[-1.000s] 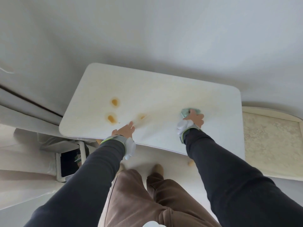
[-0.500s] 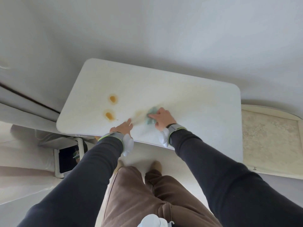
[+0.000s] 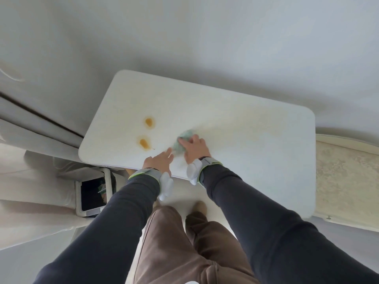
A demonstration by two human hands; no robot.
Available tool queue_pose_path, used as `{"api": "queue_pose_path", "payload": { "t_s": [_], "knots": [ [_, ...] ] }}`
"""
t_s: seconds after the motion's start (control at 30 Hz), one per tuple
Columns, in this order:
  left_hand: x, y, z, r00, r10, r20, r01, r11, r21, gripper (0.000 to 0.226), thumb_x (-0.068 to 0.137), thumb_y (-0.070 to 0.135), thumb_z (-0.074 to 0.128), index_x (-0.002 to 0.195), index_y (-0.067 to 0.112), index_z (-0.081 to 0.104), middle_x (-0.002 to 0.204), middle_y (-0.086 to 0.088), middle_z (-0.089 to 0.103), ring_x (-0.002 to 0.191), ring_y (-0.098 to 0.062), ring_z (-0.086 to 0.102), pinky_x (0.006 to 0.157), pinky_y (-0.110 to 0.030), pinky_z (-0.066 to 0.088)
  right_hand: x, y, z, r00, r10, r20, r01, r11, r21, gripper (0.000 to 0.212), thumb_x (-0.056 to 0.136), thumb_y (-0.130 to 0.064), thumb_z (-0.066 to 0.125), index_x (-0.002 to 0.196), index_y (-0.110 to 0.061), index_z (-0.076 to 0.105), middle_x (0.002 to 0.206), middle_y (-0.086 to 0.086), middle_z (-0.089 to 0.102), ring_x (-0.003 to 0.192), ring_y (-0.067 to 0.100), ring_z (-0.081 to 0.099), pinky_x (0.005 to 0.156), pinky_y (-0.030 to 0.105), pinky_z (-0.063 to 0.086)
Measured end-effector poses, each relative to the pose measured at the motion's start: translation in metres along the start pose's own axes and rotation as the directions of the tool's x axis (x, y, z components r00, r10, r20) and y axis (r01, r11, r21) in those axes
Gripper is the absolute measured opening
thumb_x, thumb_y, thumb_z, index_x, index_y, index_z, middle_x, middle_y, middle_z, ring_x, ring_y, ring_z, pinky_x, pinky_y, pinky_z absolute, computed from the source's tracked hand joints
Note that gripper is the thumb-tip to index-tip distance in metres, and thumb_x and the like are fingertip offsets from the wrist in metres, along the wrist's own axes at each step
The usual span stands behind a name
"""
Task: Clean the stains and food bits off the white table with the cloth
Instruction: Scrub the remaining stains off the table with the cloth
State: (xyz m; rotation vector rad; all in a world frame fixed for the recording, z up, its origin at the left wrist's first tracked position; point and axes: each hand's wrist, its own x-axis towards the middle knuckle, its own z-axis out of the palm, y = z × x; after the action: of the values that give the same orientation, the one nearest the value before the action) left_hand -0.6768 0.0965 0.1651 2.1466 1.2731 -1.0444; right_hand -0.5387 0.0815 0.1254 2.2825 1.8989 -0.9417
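Observation:
The white table fills the middle of the view. Two orange-brown stains lie on its left part: the far stain and the near stain. A faint yellowish smear spreads over the tabletop's middle. My right hand presses a crumpled pale green cloth flat on the table, just right of the near stain. The cloth is blurred with motion. My left hand rests flat on the table's near edge, fingers apart, touching nothing else.
A small bin with a dark opening stands on the floor under the table's left near corner. A cream patterned surface adjoins the table's right end. My legs and shoes are below the near edge.
My right hand has swept the cloth leftward from the table's right-middle to beside my left hand. The faint stain near my left hand is now covered or wiped. The left hand stayed put.

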Motion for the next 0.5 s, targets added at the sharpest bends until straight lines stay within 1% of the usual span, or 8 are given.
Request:
{"api": "queue_pose_path", "payload": {
  "t_s": [0.07, 0.13, 0.2, 0.3, 0.33, 0.4, 0.47, 0.5],
  "knots": [
    [-0.004, 0.001, 0.003, 0.998, -0.01, -0.068, 0.01, 1.0, 0.012, 0.064, 0.094, 0.02, 0.043, 0.152, 0.024, 0.015, 0.16, 0.007, 0.006, 0.142, -0.019, 0.028, 0.11, -0.034, 0.031, -0.003, -0.011, 0.005, 0.977, -0.178, 0.117, 0.181, 0.983, -0.022, 0.058, 0.092, -0.01, 0.043, 0.144, -0.034, 0.032, 0.137, 0.008, 0.032, 0.12, 0.031, 0.036, 0.101, 0.036, 0.04],
    [-0.006, 0.003, 0.008, 0.995, 0.003, -0.099, -0.002, 1.0, 0.016, 0.064, 0.094, 0.018, 0.041, 0.152, 0.023, 0.015, 0.16, 0.007, 0.005, 0.135, -0.024, 0.037, 0.106, -0.033, 0.035, 0.002, -0.001, -0.002, 0.964, -0.221, 0.148, 0.23, 0.972, -0.045, 0.058, 0.092, -0.011, 0.043, 0.143, -0.037, 0.033, 0.138, 0.008, 0.033, 0.121, 0.031, 0.036, 0.105, 0.038, 0.039],
    [-0.004, 0.001, 0.012, 0.994, 0.025, -0.105, -0.025, 1.0, 0.002, 0.063, 0.095, 0.016, 0.039, 0.152, 0.021, 0.012, 0.161, 0.008, -0.003, 0.139, -0.023, 0.033, 0.107, -0.032, 0.034, 0.007, 0.02, -0.015, 0.973, -0.207, 0.107, 0.215, 0.974, -0.075, 0.058, 0.09, -0.011, 0.044, 0.141, -0.037, 0.037, 0.137, 0.009, 0.034, 0.122, 0.032, 0.037, 0.106, 0.039, 0.038],
    [-0.002, -0.003, 0.012, 0.995, 0.034, -0.099, -0.037, 0.999, -0.03, 0.061, 0.096, 0.015, 0.037, 0.152, 0.019, 0.012, 0.161, 0.009, -0.008, 0.145, -0.016, 0.02, 0.112, -0.032, 0.033, 0.008, 0.066, -0.031, 0.991, 0.065, -0.12, -0.059, 0.997, 0.046, 0.056, 0.087, -0.007, 0.045, 0.137, -0.031, 0.045, 0.134, 0.015, 0.036, 0.12, 0.038, 0.039, 0.103, 0.038, 0.038],
    [-0.001, -0.004, 0.011, 0.995, 0.04, -0.091, -0.044, 0.998, -0.037, 0.061, 0.096, 0.015, 0.037, 0.152, 0.019, 0.012, 0.161, 0.008, -0.007, 0.146, -0.015, 0.019, 0.112, -0.033, 0.032, 0.005, 0.081, -0.034, 0.961, 0.209, -0.181, -0.193, 0.976, 0.102, 0.055, 0.087, -0.006, 0.045, 0.137, -0.029, 0.045, 0.134, 0.017, 0.035, 0.119, 0.039, 0.039, 0.1, 0.038, 0.039],
    [0.0, -0.004, 0.01, 0.997, 0.049, -0.06, -0.052, 0.998, -0.043, 0.061, 0.096, 0.016, 0.038, 0.152, 0.019, 0.013, 0.161, 0.008, -0.007, 0.146, -0.014, 0.018, 0.112, -0.036, 0.033, -0.002, 0.1, -0.038, 0.842, 0.485, -0.236, -0.435, 0.87, 0.233, 0.054, 0.089, -0.006, 0.045, 0.139, -0.025, 0.042, 0.137, 0.018, 0.031, 0.119, 0.038, 0.039, 0.096, 0.037, 0.04],
    [0.001, -0.003, 0.007, 0.998, 0.047, -0.042, -0.049, 0.998, -0.027, 0.061, 0.096, 0.018, 0.038, 0.152, 0.019, 0.013, 0.161, 0.007, -0.006, 0.146, -0.016, 0.019, 0.111, -0.037, 0.035, -0.004, 0.1, -0.036, 0.737, 0.631, -0.243, -0.564, 0.772, 0.293, 0.056, 0.09, -0.006, 0.046, 0.142, -0.022, 0.034, 0.14, 0.018, 0.028, 0.121, 0.035, 0.038, 0.097, 0.035, 0.038],
    [0.002, -0.003, 0.005, 0.998, 0.043, -0.039, -0.044, 0.999, -0.017, 0.06, 0.096, 0.019, 0.038, 0.152, 0.019, 0.014, 0.161, 0.007, -0.006, 0.145, -0.016, 0.02, 0.109, -0.037, 0.036, -0.004, 0.094, -0.034, 0.723, 0.644, -0.249, -0.584, 0.763, 0.275, 0.059, 0.089, -0.006, 0.047, 0.144, -0.022, 0.031, 0.142, 0.017, 0.027, 0.122, 0.034, 0.037, 0.098, 0.033, 0.037]
  ]
}}
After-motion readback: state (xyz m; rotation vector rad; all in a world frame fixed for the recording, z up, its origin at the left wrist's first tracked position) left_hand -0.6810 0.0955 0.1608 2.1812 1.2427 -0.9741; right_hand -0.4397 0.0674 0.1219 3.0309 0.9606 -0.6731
